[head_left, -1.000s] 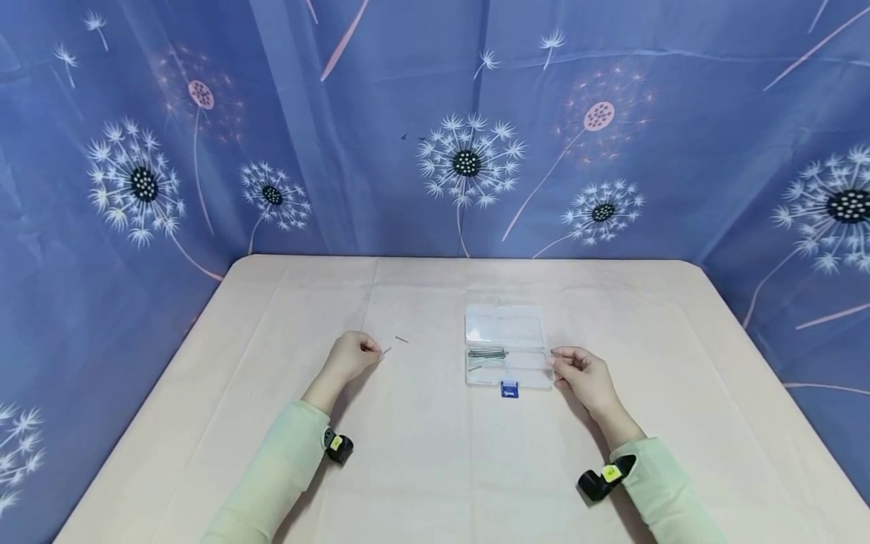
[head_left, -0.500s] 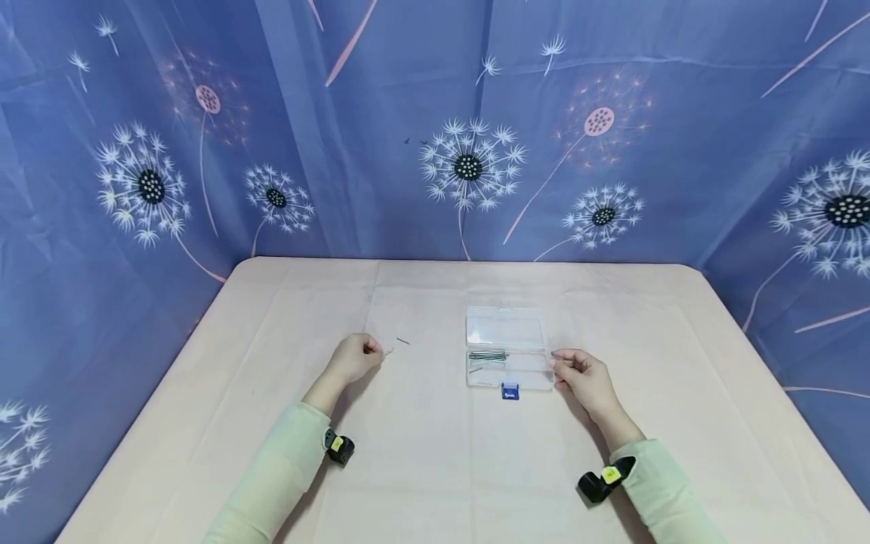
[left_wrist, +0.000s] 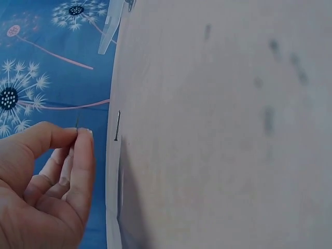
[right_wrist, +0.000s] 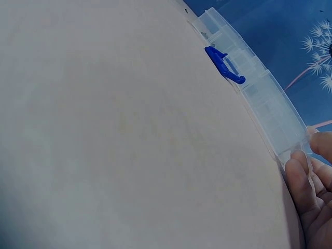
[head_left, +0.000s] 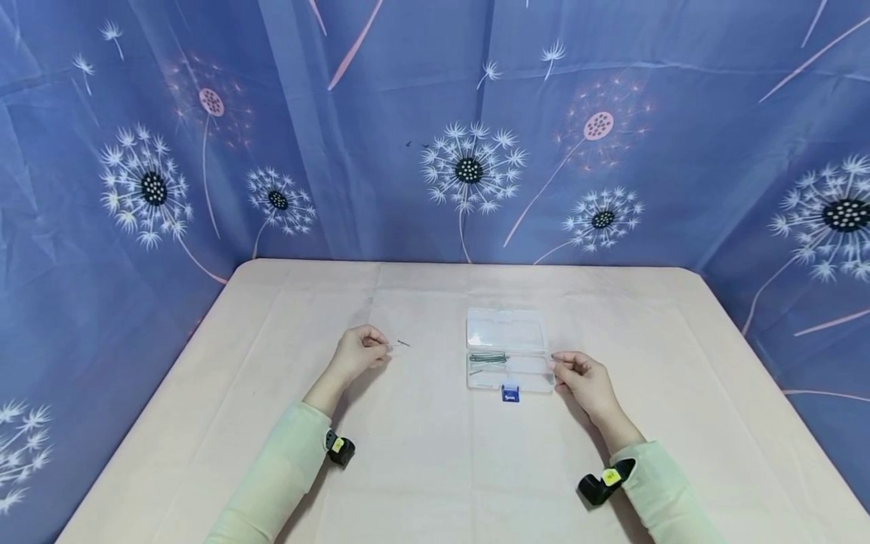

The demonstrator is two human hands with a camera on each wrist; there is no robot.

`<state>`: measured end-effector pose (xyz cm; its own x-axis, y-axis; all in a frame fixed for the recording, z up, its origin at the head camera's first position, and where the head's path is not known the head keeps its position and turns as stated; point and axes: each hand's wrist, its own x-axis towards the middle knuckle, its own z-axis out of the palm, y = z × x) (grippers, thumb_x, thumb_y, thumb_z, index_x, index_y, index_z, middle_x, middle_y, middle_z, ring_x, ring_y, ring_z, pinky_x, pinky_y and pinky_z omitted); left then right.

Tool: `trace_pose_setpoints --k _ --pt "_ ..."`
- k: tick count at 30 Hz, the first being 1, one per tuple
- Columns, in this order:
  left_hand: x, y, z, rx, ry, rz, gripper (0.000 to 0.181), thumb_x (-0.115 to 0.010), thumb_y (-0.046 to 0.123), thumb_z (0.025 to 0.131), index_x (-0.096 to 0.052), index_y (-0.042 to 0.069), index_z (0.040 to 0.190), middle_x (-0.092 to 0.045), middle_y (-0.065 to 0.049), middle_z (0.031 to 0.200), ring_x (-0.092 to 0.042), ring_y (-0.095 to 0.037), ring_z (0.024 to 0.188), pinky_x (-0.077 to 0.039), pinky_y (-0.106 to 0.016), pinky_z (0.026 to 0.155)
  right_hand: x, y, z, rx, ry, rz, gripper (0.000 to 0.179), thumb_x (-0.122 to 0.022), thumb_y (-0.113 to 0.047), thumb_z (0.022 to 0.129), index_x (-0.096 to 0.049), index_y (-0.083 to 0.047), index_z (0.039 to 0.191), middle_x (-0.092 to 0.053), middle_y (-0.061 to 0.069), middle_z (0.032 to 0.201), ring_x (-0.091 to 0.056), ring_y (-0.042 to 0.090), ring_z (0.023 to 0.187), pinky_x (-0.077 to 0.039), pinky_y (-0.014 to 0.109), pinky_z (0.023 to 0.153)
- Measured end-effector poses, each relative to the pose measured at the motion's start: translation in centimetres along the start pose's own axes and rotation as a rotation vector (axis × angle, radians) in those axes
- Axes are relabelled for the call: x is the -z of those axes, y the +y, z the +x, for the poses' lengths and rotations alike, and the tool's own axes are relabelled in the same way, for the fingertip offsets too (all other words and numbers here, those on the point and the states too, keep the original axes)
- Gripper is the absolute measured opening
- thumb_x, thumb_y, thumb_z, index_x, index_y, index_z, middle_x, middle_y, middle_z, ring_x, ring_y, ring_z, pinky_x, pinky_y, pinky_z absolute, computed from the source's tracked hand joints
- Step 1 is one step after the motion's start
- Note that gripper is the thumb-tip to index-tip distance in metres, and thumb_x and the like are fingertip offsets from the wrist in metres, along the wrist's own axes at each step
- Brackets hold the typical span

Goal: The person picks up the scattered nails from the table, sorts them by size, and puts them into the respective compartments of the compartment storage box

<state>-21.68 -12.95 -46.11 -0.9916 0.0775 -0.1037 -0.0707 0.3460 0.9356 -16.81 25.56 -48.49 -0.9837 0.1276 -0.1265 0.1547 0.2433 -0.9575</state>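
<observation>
My left hand (head_left: 359, 352) is raised over the left part of the table and pinches a thin nail (left_wrist: 78, 122) between thumb and forefinger. Just beyond its fingertips, another nail (head_left: 404, 343) lies on the cloth; the left wrist view shows this one with a flat head. To the right sits a clear plastic box (head_left: 530, 380) with its lid (head_left: 506, 330) laid back. Several nails (head_left: 488, 358) are bundled in its left compartment, and a smaller one (head_left: 476, 372) lies in front of them. My right hand (head_left: 587, 382) holds the box's right end between thumb and fingers.
A blue latch (head_left: 510, 394) hangs at the box's front edge. Pale cloth (head_left: 421, 453) covers the table, and a blue dandelion-print curtain (head_left: 381, 189) stands behind it and along both sides.
My left hand has shifted slightly away from me and to the right, bringing its nail closer to the one on the cloth. The right hand keeps its hold on the box.
</observation>
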Motion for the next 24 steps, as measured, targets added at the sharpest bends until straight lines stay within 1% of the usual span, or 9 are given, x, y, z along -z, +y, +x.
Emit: trace_pose_setpoints --k 4,8,11,15,19,24 --pt "-0.1 0.2 -0.2 -0.012 -0.024 -0.057 0.013 -0.061 -0.007 0.084 -0.058 -0.011 0.095 -0.066 -0.013 0.081 -0.068 -0.017 0.069 -0.056 -0.022 0.062 0.0 0.0 -0.1 -0.005 -0.001 -0.003 0.034 -0.059 -0.006 0.092 -0.052 0.013 0.119 -0.058 -0.009 0.078 -0.055 0.000 0.066 -0.053 0.016 0.061" --pt "-0.5 0.6 -0.5 -0.010 -0.066 -0.102 0.017 -0.062 -0.008 0.082 -0.059 -0.014 0.098 -0.068 -0.019 0.085 -0.068 -0.018 0.072 -0.058 -0.028 0.068 0.0 0.0 0.0 -0.005 0.000 -0.012 0.035 -0.059 -0.008 0.092 -0.053 0.013 0.119 -0.059 -0.008 0.078 -0.055 0.000 0.067 -0.053 0.016 0.062" --pt "-0.9 0.9 -0.7 -0.008 -0.092 -0.119 0.018 -0.062 -0.010 0.082 -0.058 -0.017 0.098 -0.068 -0.021 0.086 -0.067 -0.014 0.071 -0.058 -0.032 0.070 0.0 0.1 0.0 -0.004 0.005 -0.020 0.034 -0.060 -0.009 0.092 -0.053 0.012 0.119 -0.059 -0.007 0.079 -0.055 0.001 0.067 -0.053 0.017 0.062" --pt "-1.6 1.1 -0.9 -0.012 -0.104 -0.138 0.018 -0.060 -0.012 0.081 -0.059 -0.017 0.098 -0.069 -0.020 0.084 -0.066 -0.012 0.070 -0.058 -0.029 0.069 -0.1 0.0 -0.1 0.000 0.002 -0.019 0.034 -0.059 -0.008 0.092 -0.053 0.012 0.119 -0.059 -0.006 0.081 -0.055 0.001 0.067 -0.054 0.017 0.063" --pt "-2.8 1.3 -1.2 -0.014 -0.112 -0.149 0.017 -0.060 -0.012 0.080 -0.061 -0.016 0.097 -0.070 -0.019 0.083 -0.067 -0.014 0.071 -0.058 -0.030 0.070 -0.1 -0.1 -0.1 -0.002 -0.003 -0.021 0.034 -0.059 -0.009 0.092 -0.053 0.011 0.119 -0.059 -0.004 0.082 -0.055 0.001 0.068 -0.054 0.017 0.063" --pt "-4.7 1.6 -1.4 0.022 -0.141 -0.147 0.016 -0.062 -0.011 0.079 -0.063 -0.012 0.095 -0.071 -0.016 0.082 -0.068 -0.014 0.072 -0.058 -0.030 0.071 -0.1 -0.2 -0.2 -0.006 0.005 -0.046 0.035 -0.060 -0.010 0.092 -0.053 0.011 0.119 -0.059 -0.003 0.082 -0.055 0.000 0.068 -0.054 0.017 0.063"
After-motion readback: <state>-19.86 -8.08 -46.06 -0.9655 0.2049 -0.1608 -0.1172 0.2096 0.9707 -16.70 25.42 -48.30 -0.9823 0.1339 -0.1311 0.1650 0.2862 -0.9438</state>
